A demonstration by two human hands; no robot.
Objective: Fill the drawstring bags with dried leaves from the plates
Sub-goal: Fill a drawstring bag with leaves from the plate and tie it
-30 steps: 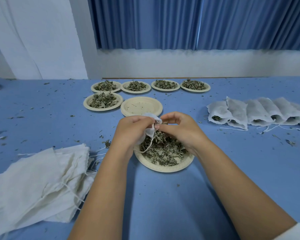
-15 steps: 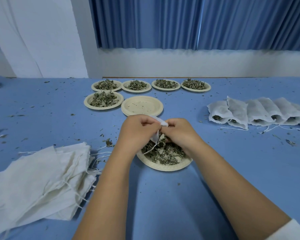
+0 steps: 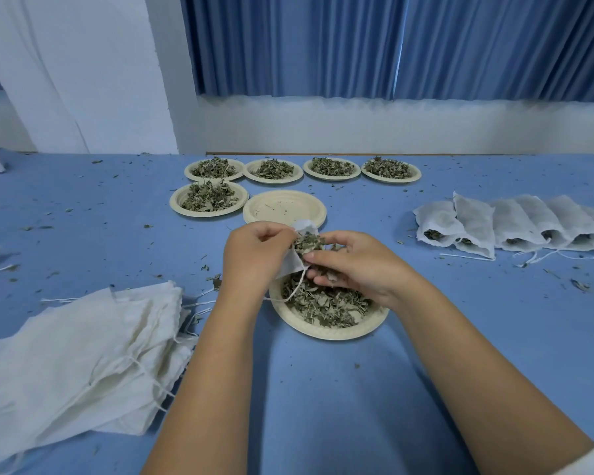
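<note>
Left hand [image 3: 254, 255] grips white bag [image 3: 290, 265] open above near plate [image 3: 340, 332] on blue tabletop [image 3: 323, 406]. Right hand [image 3: 357, 265] pinches dried leaves [image 3: 307, 243] at bag mouth.

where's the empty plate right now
In the head view the empty plate sits mid-table just beyond the left hand, right of a full plate and in front of the row of four plates.
</note>
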